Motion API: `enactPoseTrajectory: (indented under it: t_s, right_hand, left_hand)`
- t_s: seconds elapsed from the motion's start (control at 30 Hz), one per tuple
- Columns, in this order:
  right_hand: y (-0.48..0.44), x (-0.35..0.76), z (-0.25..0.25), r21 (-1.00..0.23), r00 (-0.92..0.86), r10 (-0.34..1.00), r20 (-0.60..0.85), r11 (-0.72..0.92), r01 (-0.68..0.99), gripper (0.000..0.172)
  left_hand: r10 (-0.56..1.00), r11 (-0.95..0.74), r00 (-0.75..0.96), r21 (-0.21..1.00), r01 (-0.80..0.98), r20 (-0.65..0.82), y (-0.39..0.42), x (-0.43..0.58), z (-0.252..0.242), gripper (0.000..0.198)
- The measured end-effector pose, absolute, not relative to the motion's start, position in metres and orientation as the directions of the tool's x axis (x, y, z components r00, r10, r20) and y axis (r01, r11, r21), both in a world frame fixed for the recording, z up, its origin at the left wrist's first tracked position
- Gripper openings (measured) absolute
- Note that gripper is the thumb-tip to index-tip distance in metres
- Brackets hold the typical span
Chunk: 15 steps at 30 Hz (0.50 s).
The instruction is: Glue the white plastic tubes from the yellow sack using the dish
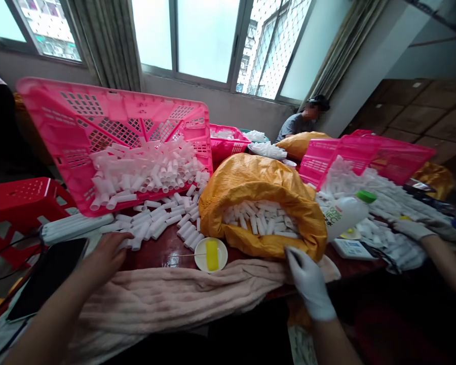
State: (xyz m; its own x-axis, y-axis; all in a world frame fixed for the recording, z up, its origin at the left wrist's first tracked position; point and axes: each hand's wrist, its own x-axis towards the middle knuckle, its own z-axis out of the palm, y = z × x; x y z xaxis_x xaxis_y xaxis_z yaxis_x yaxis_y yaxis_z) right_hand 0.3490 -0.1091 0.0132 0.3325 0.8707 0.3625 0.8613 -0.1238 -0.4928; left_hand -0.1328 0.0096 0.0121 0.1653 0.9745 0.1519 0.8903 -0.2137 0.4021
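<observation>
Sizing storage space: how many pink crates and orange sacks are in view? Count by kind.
Pink plastic crates: 3
Orange woven sacks: 3
Total: 6

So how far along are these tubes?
Done, seemingly: one plastic-wrapped row of white tubes. In hand: your left hand is at loose tubes on the table, your gloved right hand at the yellow sack's rim. Left: the tubes heaped in the tilted pink crate and that sack.
</observation>
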Motion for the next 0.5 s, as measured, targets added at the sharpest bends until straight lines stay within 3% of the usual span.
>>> enactPoseTrajectory:
  t_s: [0.03,0.17,0.27,0.4,0.5]
  right_hand:
    - [-0.08,0.34,0.022,-0.376,0.24,0.91,0.338,-0.104,0.921,0.032]
    - [0.014,0.309,0.041,-0.265,0.117,0.958,0.262,-0.045,0.963,0.019]
    - [0.044,0.302,0.042,-0.204,0.004,0.975,0.221,0.042,0.978,0.026]
    - [0.046,0.31,0.049,-0.122,-0.122,0.98,0.156,0.142,0.982,0.03]
    - [0.037,0.317,0.056,-0.069,-0.185,0.977,0.107,0.192,0.979,0.04]
  left_hand:
    - [0.969,-0.243,0.194,0.436,0.867,0.153,0.004,-0.116,0.012,0.04]
    - [0.981,-0.196,0.155,0.54,0.819,0.12,-0.015,-0.047,0.014,0.054]
    - [0.986,-0.166,0.128,0.554,0.816,0.107,-0.018,-0.018,0.014,0.041]
    - [0.936,-0.35,0.327,0.449,0.822,0.13,-0.014,-0.01,0.01,0.025]
    - [0.918,-0.376,0.395,0.373,0.849,0.027,-0.013,-0.009,0.004,0.021]
